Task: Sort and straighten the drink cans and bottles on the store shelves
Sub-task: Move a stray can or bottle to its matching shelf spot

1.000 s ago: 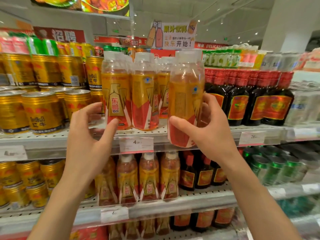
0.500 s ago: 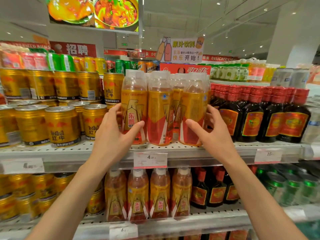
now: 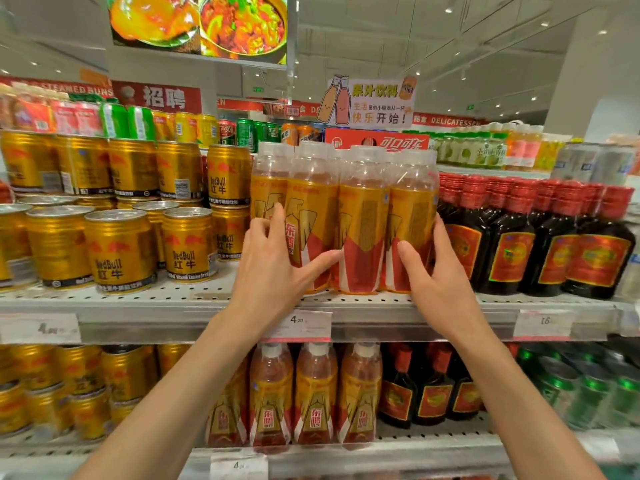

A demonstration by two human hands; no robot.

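Observation:
Several clear bottles with yellow-and-red labels and white caps stand in a tight row at the front of the middle shelf [image 3: 138,317]. My left hand [image 3: 273,271] wraps around the left front bottle [image 3: 311,209], its fingers behind the bottle and its thumb stretched across the label toward the neighbour. The rightmost bottle [image 3: 410,209] is gripped by my right hand [image 3: 440,282], thumb on the red lower label, fingers round its right side. Both bottles stand upright on the shelf.
Gold Red Bull cans [image 3: 121,251] are stacked left of the bottles. Dark bottles with red caps [image 3: 512,244] stand close on the right. More of the same bottles [image 3: 315,393] fill the shelf below. A price tag [image 3: 301,323] hangs on the shelf edge.
My right hand has brought the lifted bottle back and down into the row on the shelf. My left hand has moved forward from the shelf edge and closed round the left bottle.

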